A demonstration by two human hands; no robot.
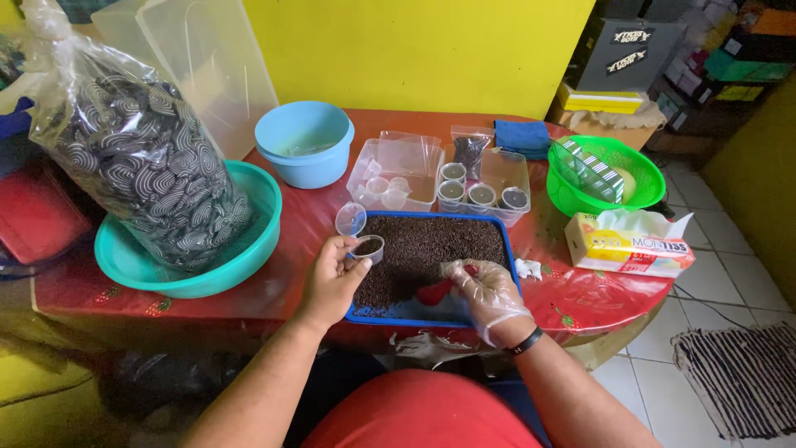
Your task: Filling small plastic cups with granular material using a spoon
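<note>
A blue tray (pixel 431 316) filled with dark granules sits at the near edge of the red table (pixel 307 216). My left hand (pixel 330 278) holds a small clear cup (pixel 367 247) with its hinged lid (pixel 351 220) flipped open, over the tray's left edge. My right hand (pixel 487 294), in a clear plastic glove, grips a red spoon (pixel 434 291) lying low in the granules near the tray's front.
A clear container (pixel 396 176) holds empty small cups; a second one (pixel 512 178) holds filled cups. Also here: a blue bowl (pixel 303 143), a teal basin (pixel 186 278) with a bag of patterned pieces (pixel 145 158), a green basket (pixel 605 174), a tissue box (pixel 628 245).
</note>
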